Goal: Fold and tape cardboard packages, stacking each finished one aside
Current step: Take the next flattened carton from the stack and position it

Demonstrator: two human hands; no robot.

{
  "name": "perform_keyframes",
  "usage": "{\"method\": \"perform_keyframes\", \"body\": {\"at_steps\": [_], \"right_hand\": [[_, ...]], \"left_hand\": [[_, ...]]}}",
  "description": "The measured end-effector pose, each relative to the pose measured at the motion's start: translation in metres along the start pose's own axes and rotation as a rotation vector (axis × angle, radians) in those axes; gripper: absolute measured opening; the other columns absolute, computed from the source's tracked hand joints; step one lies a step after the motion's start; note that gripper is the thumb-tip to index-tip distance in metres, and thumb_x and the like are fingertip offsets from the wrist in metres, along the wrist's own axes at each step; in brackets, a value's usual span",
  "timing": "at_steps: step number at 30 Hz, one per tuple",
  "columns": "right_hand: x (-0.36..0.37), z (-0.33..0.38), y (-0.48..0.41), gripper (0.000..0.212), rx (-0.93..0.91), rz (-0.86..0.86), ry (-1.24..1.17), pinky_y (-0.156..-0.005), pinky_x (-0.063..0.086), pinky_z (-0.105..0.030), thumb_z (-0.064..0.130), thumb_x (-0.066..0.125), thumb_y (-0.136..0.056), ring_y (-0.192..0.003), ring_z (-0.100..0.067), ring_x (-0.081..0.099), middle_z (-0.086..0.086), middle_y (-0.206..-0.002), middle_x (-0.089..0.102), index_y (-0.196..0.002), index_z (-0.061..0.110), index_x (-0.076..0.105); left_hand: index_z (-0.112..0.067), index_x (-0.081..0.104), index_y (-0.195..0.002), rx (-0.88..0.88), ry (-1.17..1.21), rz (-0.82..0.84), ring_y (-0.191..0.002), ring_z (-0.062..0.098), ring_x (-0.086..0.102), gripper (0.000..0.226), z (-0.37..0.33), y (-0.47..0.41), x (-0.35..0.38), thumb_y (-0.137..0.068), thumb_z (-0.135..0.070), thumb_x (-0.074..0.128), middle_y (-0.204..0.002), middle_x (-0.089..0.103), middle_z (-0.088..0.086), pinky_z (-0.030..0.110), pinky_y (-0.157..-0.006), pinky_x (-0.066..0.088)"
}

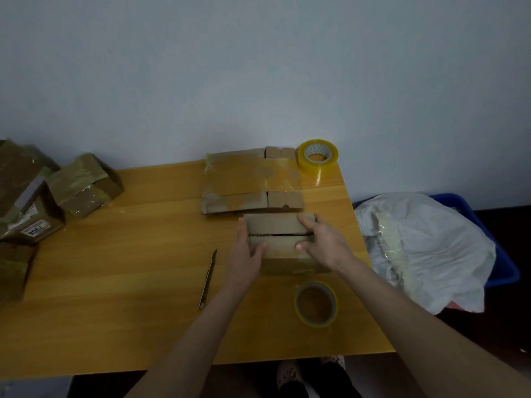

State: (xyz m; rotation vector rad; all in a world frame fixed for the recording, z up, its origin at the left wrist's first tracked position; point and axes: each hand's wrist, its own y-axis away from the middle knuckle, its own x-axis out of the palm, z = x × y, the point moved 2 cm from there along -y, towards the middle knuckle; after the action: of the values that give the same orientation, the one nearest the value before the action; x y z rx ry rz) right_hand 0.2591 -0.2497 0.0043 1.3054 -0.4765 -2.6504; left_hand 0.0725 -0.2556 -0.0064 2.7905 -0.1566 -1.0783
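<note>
A small brown cardboard box (277, 234) stands on the wooden table (129, 282), its two top flaps folded down and meeting along a dark seam. My left hand (245, 254) lies against the box's left side, thumb on top of the near flap. My right hand (321, 239) presses on the right end of both flaps with spread fingers. A stack of flattened cardboard (250, 182) lies just behind the box. One clear tape roll (317, 153) stands at the far right corner, another (316, 304) lies near me. Taped finished packages (83, 183) are piled at the left.
A thin knife (207, 280) lies left of my left arm. Further taped packages (26, 196) crowd the table's left edge. A blue bin (500, 251) holding a white plastic bag (425, 248) stands right of the table. The wall runs along the table's far edge.
</note>
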Motion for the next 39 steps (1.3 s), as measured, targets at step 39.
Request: {"method": "perform_keyframes", "body": {"at_steps": [39], "right_hand": [[-0.001,0.002,0.013,0.037,-0.044,-0.17,0.192,-0.087,0.047,-0.035,0.049,0.052,-0.093,-0.122,-0.023,0.047,0.002,-0.145,0.038,-0.124,0.032,0.062]], "left_hand": [[-0.033,0.023,-0.149,0.317,-0.643,0.185,-0.147,0.02,-0.006,0.052,0.011,-0.025,-0.005,-0.1,-0.04,0.039,-0.16,-0.004,0.007,0.039,-0.116,0.026]]}}
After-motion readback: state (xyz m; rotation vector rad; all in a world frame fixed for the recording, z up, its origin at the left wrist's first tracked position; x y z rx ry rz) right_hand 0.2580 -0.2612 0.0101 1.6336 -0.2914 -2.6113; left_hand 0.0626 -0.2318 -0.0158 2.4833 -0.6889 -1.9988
